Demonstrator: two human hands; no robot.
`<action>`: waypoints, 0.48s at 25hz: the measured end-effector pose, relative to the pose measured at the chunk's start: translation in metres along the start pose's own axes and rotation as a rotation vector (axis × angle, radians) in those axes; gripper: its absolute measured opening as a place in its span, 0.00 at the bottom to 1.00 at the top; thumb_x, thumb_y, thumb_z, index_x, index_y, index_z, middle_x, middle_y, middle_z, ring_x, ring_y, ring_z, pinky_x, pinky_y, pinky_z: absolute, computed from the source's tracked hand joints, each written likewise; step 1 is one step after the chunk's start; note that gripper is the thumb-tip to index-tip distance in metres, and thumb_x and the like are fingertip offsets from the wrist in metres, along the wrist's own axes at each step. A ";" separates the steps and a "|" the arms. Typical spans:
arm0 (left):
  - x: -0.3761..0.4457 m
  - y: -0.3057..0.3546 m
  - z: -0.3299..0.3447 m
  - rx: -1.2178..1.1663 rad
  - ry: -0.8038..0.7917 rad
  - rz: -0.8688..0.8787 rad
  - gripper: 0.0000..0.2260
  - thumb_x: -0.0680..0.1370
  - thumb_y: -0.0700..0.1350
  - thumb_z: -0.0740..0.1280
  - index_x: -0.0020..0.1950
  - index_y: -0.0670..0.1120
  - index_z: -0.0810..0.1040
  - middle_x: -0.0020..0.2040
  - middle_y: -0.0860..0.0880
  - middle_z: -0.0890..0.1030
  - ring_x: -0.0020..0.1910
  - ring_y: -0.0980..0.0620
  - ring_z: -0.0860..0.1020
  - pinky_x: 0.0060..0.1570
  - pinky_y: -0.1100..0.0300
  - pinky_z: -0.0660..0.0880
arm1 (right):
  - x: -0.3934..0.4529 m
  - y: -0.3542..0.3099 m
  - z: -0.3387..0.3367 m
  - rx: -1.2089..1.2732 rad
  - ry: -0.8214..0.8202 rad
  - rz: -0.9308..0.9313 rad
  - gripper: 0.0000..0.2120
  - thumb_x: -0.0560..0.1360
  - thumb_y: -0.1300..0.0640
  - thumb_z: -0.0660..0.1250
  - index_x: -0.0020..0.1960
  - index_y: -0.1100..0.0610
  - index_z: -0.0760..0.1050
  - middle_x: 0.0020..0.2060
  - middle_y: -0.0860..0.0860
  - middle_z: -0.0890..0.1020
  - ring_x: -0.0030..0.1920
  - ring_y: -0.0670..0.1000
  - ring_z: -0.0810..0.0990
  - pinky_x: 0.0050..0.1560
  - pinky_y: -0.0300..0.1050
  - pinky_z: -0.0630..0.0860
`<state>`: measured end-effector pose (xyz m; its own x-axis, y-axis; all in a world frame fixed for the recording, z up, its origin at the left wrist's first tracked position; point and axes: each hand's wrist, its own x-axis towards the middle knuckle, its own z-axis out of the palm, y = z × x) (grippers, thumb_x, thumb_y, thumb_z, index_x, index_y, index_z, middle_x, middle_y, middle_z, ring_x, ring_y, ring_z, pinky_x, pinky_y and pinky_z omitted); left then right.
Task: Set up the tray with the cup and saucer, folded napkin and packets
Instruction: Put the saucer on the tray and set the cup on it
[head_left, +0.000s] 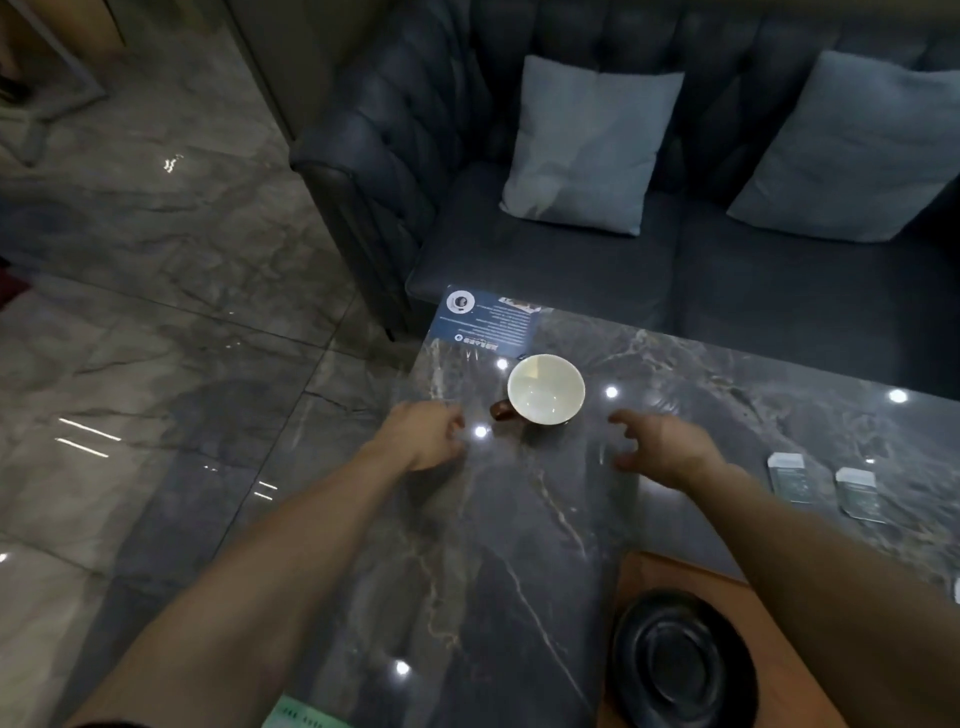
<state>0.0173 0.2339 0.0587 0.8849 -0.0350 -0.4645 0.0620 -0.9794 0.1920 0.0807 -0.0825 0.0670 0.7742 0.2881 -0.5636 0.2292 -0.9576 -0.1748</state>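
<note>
A cup (545, 389) with a white inside and a brown handle stands on the dark marble table (519, 545), its handle pointing left. My left hand (423, 436) hovers just left of the handle, fingers loosely curled, holding nothing. My right hand (662, 449) is to the right of the cup with spread fingers, empty. A black saucer (680, 665) lies on a wooden tray (670, 571) at the lower right. Two pale packets (792, 475) (860, 493) lie on the table at the right.
A blue printed card (483, 322) lies at the table's far corner behind the cup. A dark sofa (571, 260) with two light cushions stands beyond the table. Glossy floor tiles (156, 312) stretch to the left. A green item (301, 714) shows at the bottom edge.
</note>
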 end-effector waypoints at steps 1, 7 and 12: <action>0.008 0.002 -0.001 -0.045 0.013 0.003 0.16 0.73 0.57 0.66 0.59 0.54 0.75 0.55 0.52 0.82 0.57 0.48 0.78 0.57 0.51 0.68 | 0.009 -0.004 -0.003 0.055 0.007 0.003 0.34 0.72 0.44 0.71 0.74 0.44 0.63 0.66 0.49 0.77 0.64 0.53 0.76 0.59 0.49 0.74; 0.039 0.018 0.006 -0.216 0.074 0.059 0.17 0.73 0.54 0.68 0.60 0.56 0.70 0.54 0.53 0.83 0.58 0.49 0.77 0.68 0.45 0.60 | 0.047 -0.021 -0.003 0.145 0.067 -0.073 0.44 0.65 0.46 0.78 0.73 0.43 0.58 0.64 0.51 0.79 0.61 0.56 0.78 0.55 0.51 0.75; 0.043 0.019 0.009 -0.299 0.129 0.105 0.10 0.74 0.52 0.68 0.54 0.56 0.73 0.51 0.53 0.83 0.57 0.50 0.78 0.71 0.44 0.54 | 0.066 -0.029 0.007 0.411 0.088 -0.112 0.45 0.63 0.55 0.80 0.72 0.44 0.59 0.63 0.52 0.78 0.60 0.57 0.78 0.54 0.51 0.76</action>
<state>0.0521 0.2124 0.0345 0.9435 -0.0886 -0.3192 0.0831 -0.8694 0.4870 0.1209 -0.0361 0.0296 0.8091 0.3718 -0.4550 0.0745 -0.8330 -0.5482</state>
